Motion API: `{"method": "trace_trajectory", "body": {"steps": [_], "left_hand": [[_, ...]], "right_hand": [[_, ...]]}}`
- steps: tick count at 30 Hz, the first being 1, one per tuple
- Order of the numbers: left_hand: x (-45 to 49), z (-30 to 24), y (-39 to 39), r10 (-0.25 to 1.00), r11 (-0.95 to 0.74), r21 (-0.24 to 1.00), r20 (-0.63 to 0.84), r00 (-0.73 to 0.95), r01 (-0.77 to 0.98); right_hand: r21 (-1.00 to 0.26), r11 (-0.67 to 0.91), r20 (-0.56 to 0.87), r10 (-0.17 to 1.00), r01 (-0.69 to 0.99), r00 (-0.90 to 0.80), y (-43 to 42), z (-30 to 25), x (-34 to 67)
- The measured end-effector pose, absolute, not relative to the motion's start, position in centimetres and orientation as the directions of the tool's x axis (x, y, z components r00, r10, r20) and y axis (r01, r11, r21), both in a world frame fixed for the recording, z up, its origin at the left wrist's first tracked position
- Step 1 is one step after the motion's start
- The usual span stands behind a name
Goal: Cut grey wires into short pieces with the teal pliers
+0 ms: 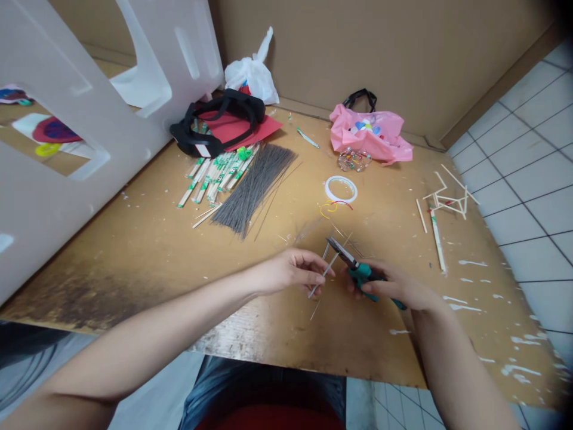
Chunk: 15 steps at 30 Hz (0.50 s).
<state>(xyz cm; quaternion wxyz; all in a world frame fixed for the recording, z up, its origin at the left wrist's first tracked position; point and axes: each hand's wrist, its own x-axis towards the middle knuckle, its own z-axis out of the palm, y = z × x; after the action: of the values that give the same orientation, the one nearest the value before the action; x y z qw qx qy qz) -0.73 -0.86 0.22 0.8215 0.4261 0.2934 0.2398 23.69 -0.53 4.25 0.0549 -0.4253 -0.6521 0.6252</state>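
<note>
My left hand (290,272) pinches a thin metal wire (323,276) above the wooden table top (134,263). My right hand (389,285) grips green-handled pliers (363,273), with their dark jaws pointing up and left, close to that wire. Beyond the hands lies a loose bundle of thin grey wires (253,188). Paper-wrapped wooden sticks (217,174) sit beside the bundle. A small roll of white tape (341,189) lies nearer my hands, next to a few coloured wire scraps (333,206).
A joined stick frame (447,200) lies at the table's right. Red paper (237,128), a black strap (215,122), and white (253,71) and pink (369,134) plastic bags stand at the back. A white plastic panel (67,119) rises at left, with a cardboard wall (358,54) behind.
</note>
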Motion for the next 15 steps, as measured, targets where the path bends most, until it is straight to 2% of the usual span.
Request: {"method": "trace_trajectory", "body": {"steps": [6,15], "left_hand": [[-0.61,0.34,-1.03,0.606,0.547,0.826,-0.278,0.745,-0.137],[-0.69,0.48,-1.01,0.580,0.566,0.816,-0.296,0.759,-0.114]], "right_hand": [[-0.885,-0.221,-0.456,0.595,0.411,-0.662,-0.70,3.98,23.55],[-0.862,-0.222,-0.489,0.603,0.456,-0.630,-0.78,3.97,23.42]]}}
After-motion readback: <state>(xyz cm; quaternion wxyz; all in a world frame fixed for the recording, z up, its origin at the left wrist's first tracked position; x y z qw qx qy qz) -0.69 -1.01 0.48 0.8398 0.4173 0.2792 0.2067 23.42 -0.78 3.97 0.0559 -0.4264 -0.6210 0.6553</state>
